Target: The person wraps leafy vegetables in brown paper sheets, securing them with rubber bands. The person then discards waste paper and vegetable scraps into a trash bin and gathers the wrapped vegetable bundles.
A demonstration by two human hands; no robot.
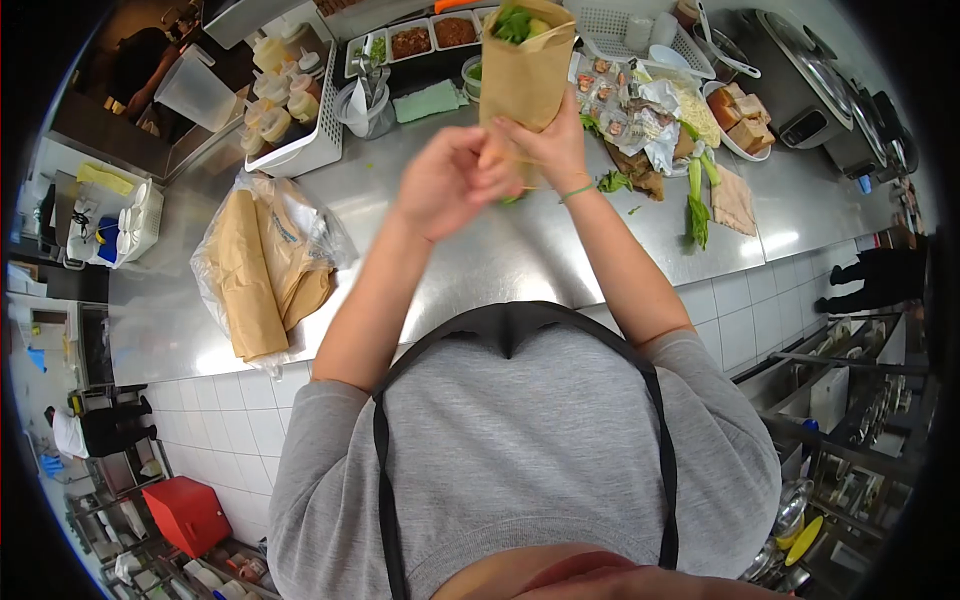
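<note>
A brown paper bag [527, 80] with green leaves [514, 25] at its open top stands upright over the counter's far side. My right hand [548, 143] grips its lower end. Close beside it on the left, my left hand [455, 180] is blurred, its fingers curled together. Thin yellowish strands, perhaps a rubber band, show between the left fingers and the right wrist; what the left hand holds is unclear. A green band [576, 192] circles the right wrist.
Left on the steel counter [480, 260] lie brown paper bags [250, 270] in plastic, below a bottle basket [318, 140]. Food trays [411, 42] line the back. Foil-wrapped items [655, 115], leafy stalks [697, 205] and a bread bowl [742, 120] are right. People stand farther off at both sides.
</note>
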